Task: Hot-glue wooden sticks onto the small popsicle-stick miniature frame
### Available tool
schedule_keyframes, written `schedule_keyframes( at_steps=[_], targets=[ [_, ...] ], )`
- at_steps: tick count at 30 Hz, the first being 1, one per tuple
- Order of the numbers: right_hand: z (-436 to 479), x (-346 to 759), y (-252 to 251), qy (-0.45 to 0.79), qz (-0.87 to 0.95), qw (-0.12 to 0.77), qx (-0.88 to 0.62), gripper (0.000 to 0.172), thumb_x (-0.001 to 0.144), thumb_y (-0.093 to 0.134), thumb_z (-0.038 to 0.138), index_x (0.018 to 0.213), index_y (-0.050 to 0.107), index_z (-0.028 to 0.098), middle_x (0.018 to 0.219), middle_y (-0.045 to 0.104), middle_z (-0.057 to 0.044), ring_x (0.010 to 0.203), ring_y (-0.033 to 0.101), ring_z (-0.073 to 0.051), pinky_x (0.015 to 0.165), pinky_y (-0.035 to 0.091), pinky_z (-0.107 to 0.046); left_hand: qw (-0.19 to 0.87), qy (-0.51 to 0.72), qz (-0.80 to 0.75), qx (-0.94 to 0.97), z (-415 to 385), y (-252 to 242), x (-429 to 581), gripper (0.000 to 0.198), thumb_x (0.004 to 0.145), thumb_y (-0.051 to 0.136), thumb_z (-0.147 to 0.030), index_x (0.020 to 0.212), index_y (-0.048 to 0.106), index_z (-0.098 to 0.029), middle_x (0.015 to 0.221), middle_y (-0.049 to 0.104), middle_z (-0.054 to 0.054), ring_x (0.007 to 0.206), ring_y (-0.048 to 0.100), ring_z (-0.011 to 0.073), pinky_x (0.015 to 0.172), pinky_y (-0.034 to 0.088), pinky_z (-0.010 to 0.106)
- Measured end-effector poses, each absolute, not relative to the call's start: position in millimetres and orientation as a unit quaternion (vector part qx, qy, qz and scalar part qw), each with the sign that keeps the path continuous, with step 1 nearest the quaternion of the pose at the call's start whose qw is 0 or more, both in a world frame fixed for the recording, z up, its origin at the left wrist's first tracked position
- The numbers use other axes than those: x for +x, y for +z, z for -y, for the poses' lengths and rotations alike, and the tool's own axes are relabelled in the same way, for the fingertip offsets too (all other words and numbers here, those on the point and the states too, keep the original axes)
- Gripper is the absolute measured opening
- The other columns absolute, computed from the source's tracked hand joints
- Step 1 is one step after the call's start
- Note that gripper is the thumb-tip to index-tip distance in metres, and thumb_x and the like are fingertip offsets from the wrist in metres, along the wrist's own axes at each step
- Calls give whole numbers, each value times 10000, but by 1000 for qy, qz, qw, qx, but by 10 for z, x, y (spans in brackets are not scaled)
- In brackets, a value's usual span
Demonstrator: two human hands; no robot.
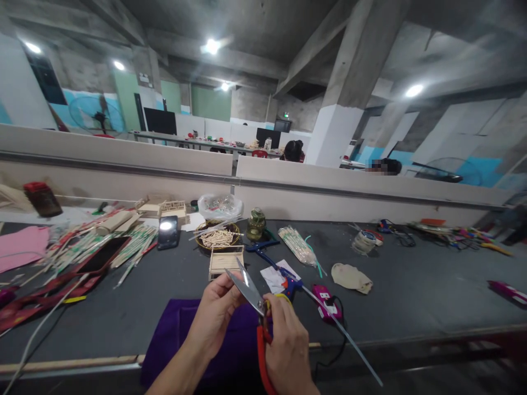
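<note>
My right hand [288,345] is wrapped round the red handles of a pair of scissors [252,293], whose steel blades point up and to the left. My left hand [214,312] is pinched at the blades' tips, thumb and fingers pressed together; whatever it holds is too small to make out. Both hands hover above a purple cloth [181,340] at the table's near edge. A small wooden stick box [225,260] stands just beyond my left hand.
A blue glue gun [290,282] and pink device [326,302] lie to the right. Further back are a basket of sticks [217,236], a phone [168,231], a green jar [256,224], bagged sticks [297,245] and stick piles [99,247] at left. A low partition [329,186] backs the table.
</note>
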State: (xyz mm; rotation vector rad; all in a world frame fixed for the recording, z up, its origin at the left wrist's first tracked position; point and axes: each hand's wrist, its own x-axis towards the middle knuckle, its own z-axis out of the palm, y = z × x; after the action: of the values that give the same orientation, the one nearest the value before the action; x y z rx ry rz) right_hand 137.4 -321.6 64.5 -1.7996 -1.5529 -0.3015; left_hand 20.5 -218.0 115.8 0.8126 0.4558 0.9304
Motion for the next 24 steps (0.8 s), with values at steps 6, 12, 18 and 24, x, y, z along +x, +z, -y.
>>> schedule_keyframes(
  at_steps=[6, 12, 18, 24],
  targets=[
    [3139, 1359, 676, -112, 613, 345, -702, 586, 665, 433, 43, 1241, 462, 141, 1036, 583, -122, 973, 570, -271, 833, 470, -403, 773, 448, -229, 386, 2117, 1120, 180, 207, 630, 844, -247, 767, 719, -154, 696, 677, 13, 631, 599, 113, 629, 497, 196],
    [3031, 1373, 595, -50, 606, 345, -715, 236, 776, 435, 86, 961, 546, 184, 799, 615, -59, 751, 611, -220, 663, 446, -289, 769, 438, -247, 395, 2043, 1054, 183, 218, 646, 833, -272, 747, 699, -133, 725, 683, 35, 643, 610, 123, 641, 506, 216],
    [2912, 1508, 574, 104, 538, 440, -711, 153, 936, 420, 257, 1008, 543, 204, 670, 606, 15, 581, 607, -155, 572, 437, -211, 797, 424, -277, 328, 1981, 1017, 186, 255, 632, 843, -270, 775, 680, -136, 656, 637, 3, 603, 616, 121, 679, 543, 264],
    [2908, 1592, 561, 64, 576, 421, -698, 306, 863, 420, 121, 1137, 532, 200, 922, 652, -51, 827, 636, -188, 731, 472, -263, 803, 416, -284, 319, 1908, 1013, 187, 242, 655, 828, -270, 798, 694, -127, 663, 629, 2, 574, 590, 103, 687, 556, 280]
  ],
)
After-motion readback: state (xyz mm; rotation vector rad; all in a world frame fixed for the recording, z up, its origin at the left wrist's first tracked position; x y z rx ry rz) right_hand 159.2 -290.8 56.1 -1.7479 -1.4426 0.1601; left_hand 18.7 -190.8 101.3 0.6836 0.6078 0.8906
